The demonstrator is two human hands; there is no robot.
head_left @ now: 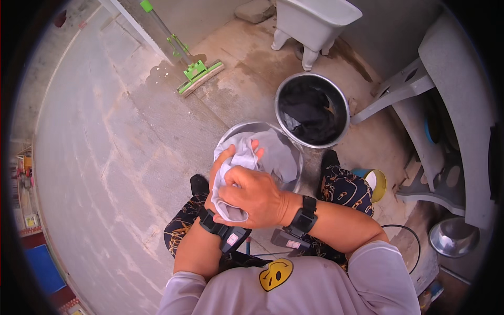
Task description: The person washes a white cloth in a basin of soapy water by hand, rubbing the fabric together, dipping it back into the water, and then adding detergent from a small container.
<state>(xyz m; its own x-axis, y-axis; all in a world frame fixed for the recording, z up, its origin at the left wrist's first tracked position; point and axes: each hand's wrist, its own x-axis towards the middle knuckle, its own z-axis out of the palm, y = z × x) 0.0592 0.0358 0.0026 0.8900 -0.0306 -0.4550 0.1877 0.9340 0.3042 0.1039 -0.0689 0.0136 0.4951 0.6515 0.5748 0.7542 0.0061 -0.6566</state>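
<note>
A pale grey-lilac cloth (275, 147), perhaps a garment, lies bunched in a metal basin (237, 128) between my feet. One end of it rises out of the basin into my hands. My right hand (252, 193) has its fingers curled tightly into the bunched fabric. Beneath that cloth is my left hand (221, 161), its palm turned up and its fingertips showing past the fabric. The cloth lies across the left palm and forearm. Much of the left hand is covered, and the basin's floor is hidden.
A metal bucket (277, 98) with dark cloth inside touches the basin's far right. Beyond it stands a white footed tub (315, 15). A green sponge mop (197, 73) rests on the concrete floor. Grey plastic furniture (453, 98), a tin can (378, 186) and a steel bowl (453, 236) are at right.
</note>
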